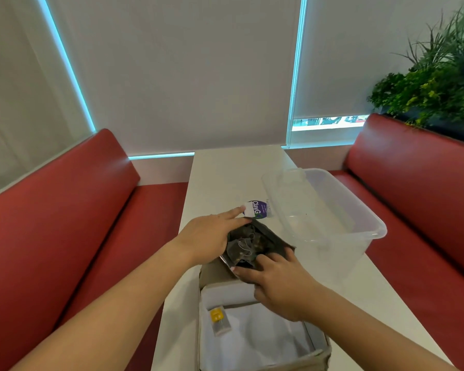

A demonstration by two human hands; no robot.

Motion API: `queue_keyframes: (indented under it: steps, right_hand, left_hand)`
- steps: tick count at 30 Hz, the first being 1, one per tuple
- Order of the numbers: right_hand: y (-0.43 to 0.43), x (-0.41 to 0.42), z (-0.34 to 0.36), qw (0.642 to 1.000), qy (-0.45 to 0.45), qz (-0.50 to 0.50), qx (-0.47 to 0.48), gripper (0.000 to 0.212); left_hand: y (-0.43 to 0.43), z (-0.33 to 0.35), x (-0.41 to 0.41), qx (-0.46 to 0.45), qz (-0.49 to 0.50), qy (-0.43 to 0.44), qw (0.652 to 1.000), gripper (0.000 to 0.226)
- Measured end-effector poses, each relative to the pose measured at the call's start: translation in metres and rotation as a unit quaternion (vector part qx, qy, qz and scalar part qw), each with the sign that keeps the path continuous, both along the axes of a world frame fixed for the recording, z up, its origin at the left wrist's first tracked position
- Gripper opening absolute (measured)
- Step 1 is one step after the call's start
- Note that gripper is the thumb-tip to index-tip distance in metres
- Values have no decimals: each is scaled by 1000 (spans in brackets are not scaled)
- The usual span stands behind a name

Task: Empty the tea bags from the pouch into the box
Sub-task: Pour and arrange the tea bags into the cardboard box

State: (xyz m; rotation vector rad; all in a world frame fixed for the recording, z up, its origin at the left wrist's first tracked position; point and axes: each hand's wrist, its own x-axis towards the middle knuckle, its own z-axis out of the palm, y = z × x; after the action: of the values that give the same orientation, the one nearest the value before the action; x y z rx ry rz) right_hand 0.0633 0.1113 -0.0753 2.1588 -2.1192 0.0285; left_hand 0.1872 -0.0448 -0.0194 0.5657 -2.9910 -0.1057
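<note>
White table (225,172), both hands gripping pouch (276,241) of tea bags (243,243), clear box (324,204) seemingly empty

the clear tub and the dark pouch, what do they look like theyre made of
The tub looks like clear, glossy rigid plastic: the table shows through its walls. The pouch seems a dark flexible film, perhaps foil-lined, given its crumpling and the silvery edge at its mouth.

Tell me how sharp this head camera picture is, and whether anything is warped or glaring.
Head view: wide-angle bending curves the window frames; plant at the right edge is smeared; hands and tea bags slightly soft; clear box shows mild sheen, no harsh glare.
</note>
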Motion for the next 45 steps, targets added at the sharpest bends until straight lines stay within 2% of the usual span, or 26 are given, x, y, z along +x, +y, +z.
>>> queue_keyframes:
  steps: [2,4,6,10,12,14,17,18,20,22,25,31,36,38,43,45]
  right_hand:
    - [-7,1,3,993,-109,-33,39,49]
    - [-26,2,-2,988,-143,-42,31,55]
    - [-56,1,-9,986,-123,-80,82,57]
    - [-105,10,-12,963,-23,-164,215,64]
    - [-117,11,-17,956,-42,-187,223,61]
    - [-125,5,-31,950,-105,-222,192,63]
    - [-128,2,-46,918,-287,-255,102,63]
    - [-127,3,-49,920,-298,-240,85,62]
    - [-121,3,-50,944,-243,-210,82,55]
    - [-105,4,-39,945,-238,-204,89,42]
    - [-77,5,-24,975,-191,-110,32,27]
    - [-29,5,4,971,-200,-20,-130,22]
    - [20,4,26,956,-241,40,-164,14]
    - [34,4,23,957,-213,71,-183,14]
    - [54,0,-16,986,-84,113,-95,31]
    - [56,-1,-33,989,-77,114,-59,34]
  left_hand:
    - [2,1,-1,42,-22,-8,999,64]
    - [3,1,-2,77,-30,-16,996,67]
    - [2,1,-3,110,-27,-17,993,69]
    - [0,0,-4,164,-12,-2,986,72]
    - [-1,0,-4,172,-10,3,985,72]
    - [-4,1,-4,176,-6,11,984,72]
    - [-12,1,-3,179,6,23,984,71]
    - [-13,1,-3,180,8,25,983,71]
    - [-15,-1,-2,178,10,25,984,71]
    - [-15,-2,-1,172,12,22,985,70]
    - [-12,-1,-1,161,8,11,987,70]
    - [-5,5,-4,107,9,4,994,68]
    - [-2,13,-6,86,23,27,996,67]
    - [-4,15,-8,78,33,31,996,67]
    - [-8,22,-15,57,53,32,996,67]
    - [-10,21,-15,57,56,26,996,66]
